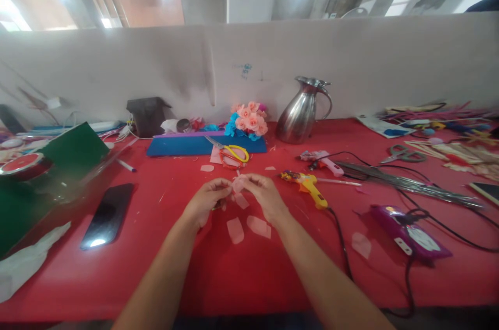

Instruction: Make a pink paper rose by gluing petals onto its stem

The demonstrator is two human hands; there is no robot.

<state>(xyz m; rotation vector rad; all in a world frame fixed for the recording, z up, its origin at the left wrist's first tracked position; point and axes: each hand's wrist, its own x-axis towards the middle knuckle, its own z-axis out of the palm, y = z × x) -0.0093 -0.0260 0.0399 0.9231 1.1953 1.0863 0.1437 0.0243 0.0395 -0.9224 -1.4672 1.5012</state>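
At the centre of the frame, the left hand [206, 201] and the right hand [268, 197] have their fingertips closed on a small pink paper flower [238, 183], one from each side. Loose pink petals [235, 230] lie just below on the red table [234, 288]. Yellow-and-red-handled scissors [244, 151] rest just above the hands; a yellow hot-glue gun [314, 189] lies right of centre, a black smartphone [108, 213] at left. A steel jug [298, 118] stands at upper right of centre.
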